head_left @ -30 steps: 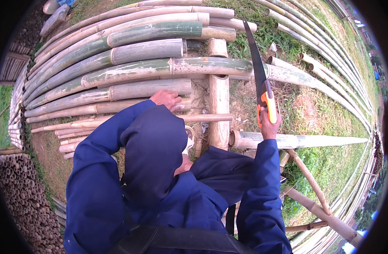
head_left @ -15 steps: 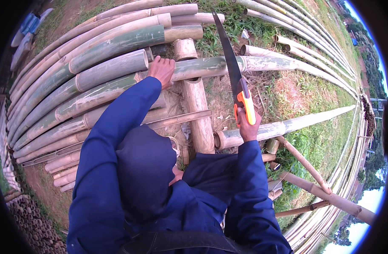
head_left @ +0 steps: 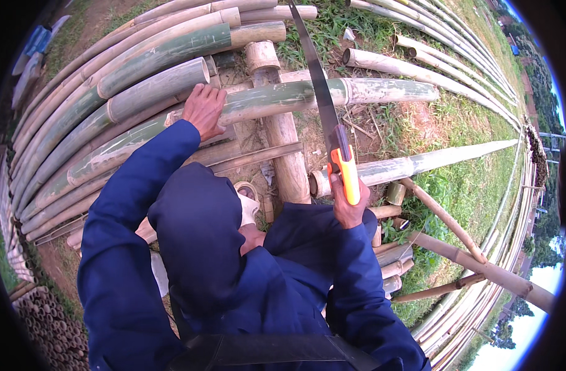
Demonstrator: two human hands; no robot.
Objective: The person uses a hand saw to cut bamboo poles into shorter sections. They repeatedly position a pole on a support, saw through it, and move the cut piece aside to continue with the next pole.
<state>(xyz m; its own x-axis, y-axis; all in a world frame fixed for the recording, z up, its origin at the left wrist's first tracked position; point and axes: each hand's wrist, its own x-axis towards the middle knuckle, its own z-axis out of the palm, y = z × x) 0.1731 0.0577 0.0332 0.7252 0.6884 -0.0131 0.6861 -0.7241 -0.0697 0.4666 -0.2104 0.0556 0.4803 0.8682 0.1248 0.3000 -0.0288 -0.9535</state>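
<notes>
A thick green-and-pale bamboo pole (head_left: 276, 102) lies crosswise ahead of me, over an upright-running bamboo support (head_left: 284, 145). My left hand (head_left: 204, 111) is curled over this pole, left of the support, its thumb side toward me. In my right hand (head_left: 349, 207) is a handsaw (head_left: 319, 83) with an orange-and-yellow handle and a long dark blade. The fingers wrap the handle, and the blade points away from me, passing across the pole right of the support. Whether its teeth touch the bamboo I cannot tell.
Several bamboo poles (head_left: 153, 86) lie side by side at the left. More long poles (head_left: 419, 65) stretch away at the far right. Nearer, another pole (head_left: 388, 172) rests beside the support, and crossed bamboo poles (head_left: 474, 272) stand at my right. Cut pieces (head_left: 397, 263) lie beneath them.
My left hand has shifted left and nearer along the pole. The saw handle has come slightly toward me and left. A wider gap shows between the pole and the poles beyond it.
</notes>
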